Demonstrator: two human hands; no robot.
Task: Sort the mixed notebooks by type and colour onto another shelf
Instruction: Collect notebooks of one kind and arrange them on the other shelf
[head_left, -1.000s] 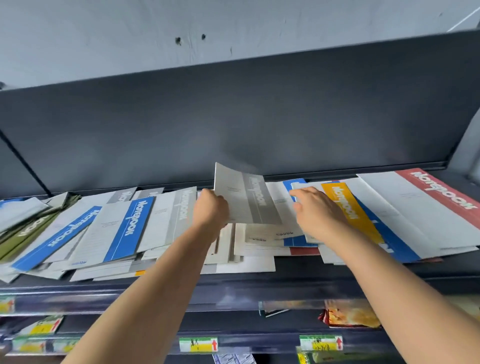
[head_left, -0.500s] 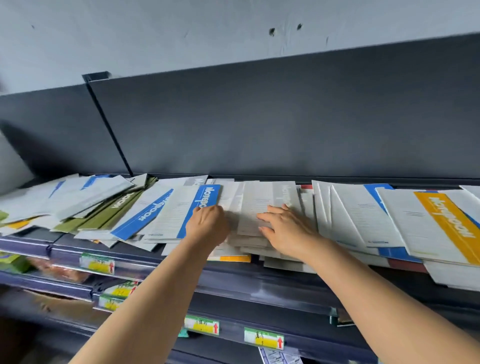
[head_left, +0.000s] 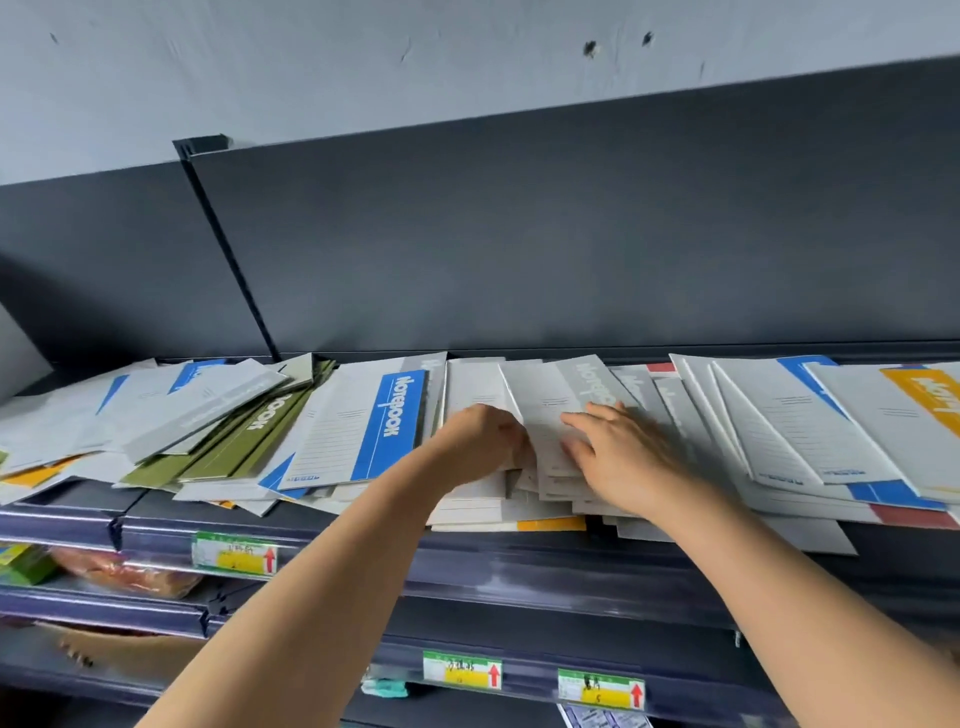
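Note:
Mixed notebooks lie spread along a dark shelf (head_left: 519, 566). At its middle is a pile of grey notebooks (head_left: 545, 400). My left hand (head_left: 483, 441) has its fingers curled round the pile's left edge. My right hand (head_left: 623, 452) lies flat on the top grey notebook with fingers spread. A blue notebook (head_left: 374, 421) lies just left of my left hand. Green notebooks (head_left: 249, 436) are further left. A yellow notebook (head_left: 924, 395) tops the overlapping ones at the right.
A dark back panel (head_left: 571, 234) rises behind the notebooks, with a divider post (head_left: 228, 249) at the left. Price tags (head_left: 234, 553) hang on the shelf fronts. Packaged goods (head_left: 124, 571) sit on the lower shelf at the left.
The grey notebook that my left hand held tilted up now lies on the middle pile. My right hand has moved from the yellow notebook onto that pile. The view has swung left.

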